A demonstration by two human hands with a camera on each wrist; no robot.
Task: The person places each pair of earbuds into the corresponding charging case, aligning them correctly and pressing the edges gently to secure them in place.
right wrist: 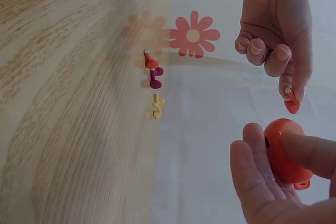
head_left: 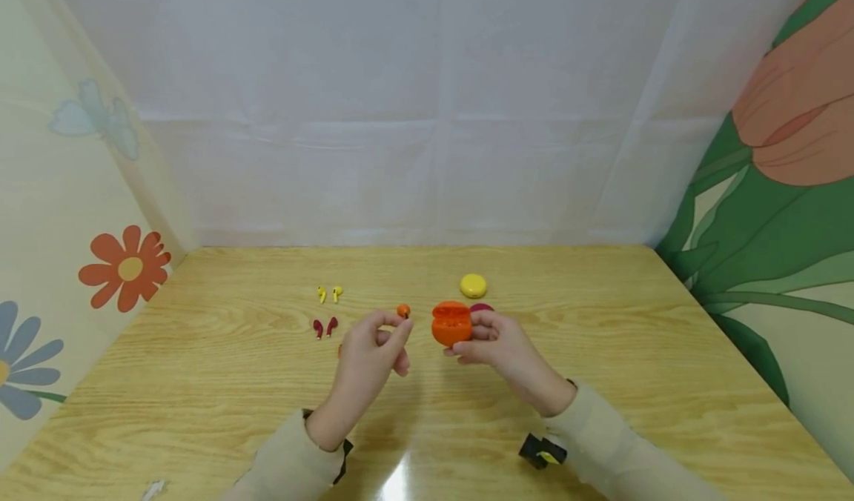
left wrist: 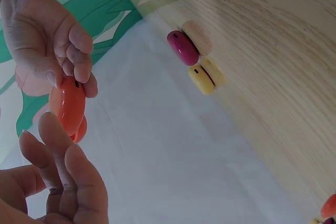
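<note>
Raised over the table, my right hand grips a round orange earbud case, its lid tipped up. Just left of the case, my left hand pinches an orange earbud between thumb and forefinger. The right wrist view shows that earbud a short gap from the case. Another orange earbud lies on the table; in the head view my left hand mostly hides it.
Two yellow earbuds and two dark red earbuds lie at the left on the wooden table. A yellow case stands behind the right hand, beside a dark red case. A white sheet hangs behind.
</note>
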